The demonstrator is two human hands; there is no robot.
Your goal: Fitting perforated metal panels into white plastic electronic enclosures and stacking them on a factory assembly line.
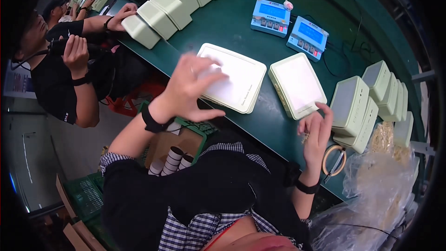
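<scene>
My left hand [193, 86] is raised over a pale cream flat case with a white panel [239, 76], its fingers spread and slightly blurred. The hand looks empty; whether it touches the panel I cannot tell. Beneath that case the edge of another shows. Just to the right lies a second cream case [297, 83], tilted at an angle on the green table. My right hand [317, 132] is by its near right corner, index finger stretched toward the corner. The other fingers are curled around a small tan bit that I cannot make out.
Cream cases [350, 104] stand at the right, near a tape roll [334, 160] and a clear plastic bag [376, 181]. Two blue display boxes [271, 17] sit at the back. More cases [179, 2] line the far left, where a co-worker's hand [123, 16] touches one.
</scene>
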